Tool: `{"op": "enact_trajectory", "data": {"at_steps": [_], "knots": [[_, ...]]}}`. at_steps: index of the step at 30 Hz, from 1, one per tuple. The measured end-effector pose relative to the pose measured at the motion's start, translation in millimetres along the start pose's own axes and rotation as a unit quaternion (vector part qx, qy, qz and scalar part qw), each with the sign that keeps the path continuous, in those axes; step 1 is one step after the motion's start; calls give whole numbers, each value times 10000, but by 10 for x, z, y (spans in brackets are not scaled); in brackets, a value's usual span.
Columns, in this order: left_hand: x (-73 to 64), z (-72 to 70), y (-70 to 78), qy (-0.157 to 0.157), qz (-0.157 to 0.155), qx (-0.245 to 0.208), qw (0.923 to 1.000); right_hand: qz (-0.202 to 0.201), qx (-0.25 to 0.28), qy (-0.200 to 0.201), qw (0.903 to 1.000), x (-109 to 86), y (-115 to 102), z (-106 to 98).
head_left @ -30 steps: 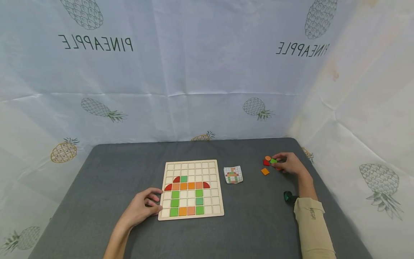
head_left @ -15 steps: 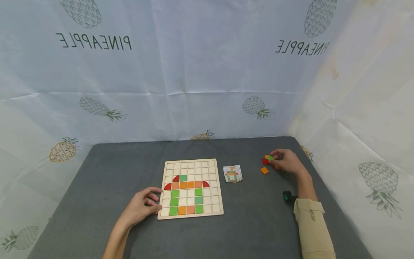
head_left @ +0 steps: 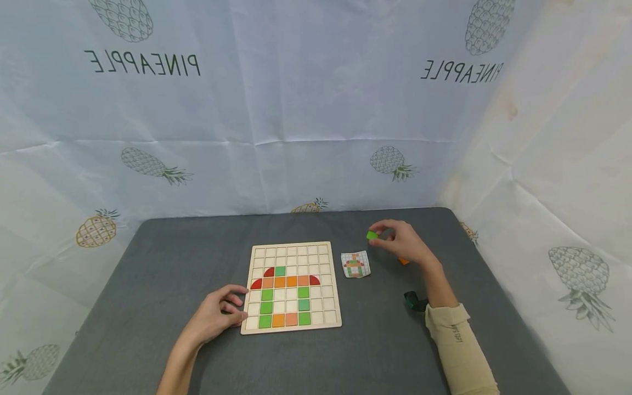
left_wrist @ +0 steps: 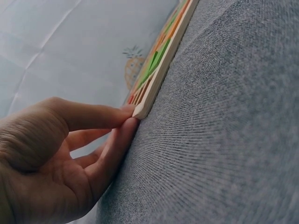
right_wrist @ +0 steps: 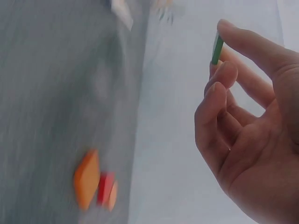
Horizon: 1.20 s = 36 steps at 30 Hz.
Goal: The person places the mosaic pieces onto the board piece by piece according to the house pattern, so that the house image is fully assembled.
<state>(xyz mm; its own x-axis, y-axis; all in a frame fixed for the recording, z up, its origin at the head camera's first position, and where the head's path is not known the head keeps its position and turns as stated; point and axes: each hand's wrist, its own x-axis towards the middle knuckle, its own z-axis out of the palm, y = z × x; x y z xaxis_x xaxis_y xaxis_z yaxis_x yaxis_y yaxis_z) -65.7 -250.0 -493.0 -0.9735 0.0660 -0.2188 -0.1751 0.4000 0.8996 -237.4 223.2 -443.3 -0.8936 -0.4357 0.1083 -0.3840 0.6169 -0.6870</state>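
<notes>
In the head view a wooden grid board (head_left: 324, 252) lies on the table, with red, orange, pink and green tiles set in its cells. My left hand (head_left: 212, 318) rests at the board's left side, fingertips and thumb touching its edge near the front corner. The left wrist view brings the digits (left_wrist: 60, 154) close against that corner. Up to the right, my right hand (head_left: 400, 238) pinches a small green tile (head_left: 372, 235) between thumb and fingertips, raised off the table. Seen from the right wrist, the green tile (right_wrist: 217, 49) is edge-on.
A small pattern card (head_left: 355, 264) lies right of the board. Loose on the table are an orange tile (right_wrist: 87, 179), a red tile (right_wrist: 105, 187) and a round orange piece (right_wrist: 113, 195). The right forearm partly covers them in the head view. Printed cloth (head_left: 316, 109) hangs behind the table.
My right hand has picked up the green tile from the loose pieces and carried it left, to above the pattern card's far right corner. The left hand and board stay put.
</notes>
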Motion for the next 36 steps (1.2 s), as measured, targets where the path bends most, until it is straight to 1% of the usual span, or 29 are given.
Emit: {"op": "enact_trajectory", "data": {"at_steps": [5, 10, 14, 18, 25, 27, 28, 33, 36], "knots": [[-3, 7, 3, 37, -61, 16, 10000, -332, 169, -261, 9990, 128, -282, 238], [-1, 16, 4, 49, -65, 10, 10000, -765, 162, -603, 9951, 279, -477, 511], [-1, 23, 4, 91, -54, 41, 9999, -870, 44, -830, 9927, 399, -641, 706], [0, 25, -2, 100, 12, 114, 9999, -944, -27, -1095, 9895, 510, -753, 888], [0, 33, 11, 191, -111, 179, 9996, -905, 301, -1663, 9814, 699, -818, 1174], [0, 31, 5, 179, -81, 215, 9996, -925, 279, -1814, 9786, 736, -819, 1248], [-3, 33, 9, 196, -118, 188, 9996, -936, 279, -1884, 9772, 749, -822, 1281], [-9, 33, 8, 187, -128, 146, 9996, -949, 2, -2125, 9725, 763, -869, 1410], [-12, 30, 5, 166, -113, 90, 9998, -1011, -306, -2179, 9702, 762, -918, 1455]]}}
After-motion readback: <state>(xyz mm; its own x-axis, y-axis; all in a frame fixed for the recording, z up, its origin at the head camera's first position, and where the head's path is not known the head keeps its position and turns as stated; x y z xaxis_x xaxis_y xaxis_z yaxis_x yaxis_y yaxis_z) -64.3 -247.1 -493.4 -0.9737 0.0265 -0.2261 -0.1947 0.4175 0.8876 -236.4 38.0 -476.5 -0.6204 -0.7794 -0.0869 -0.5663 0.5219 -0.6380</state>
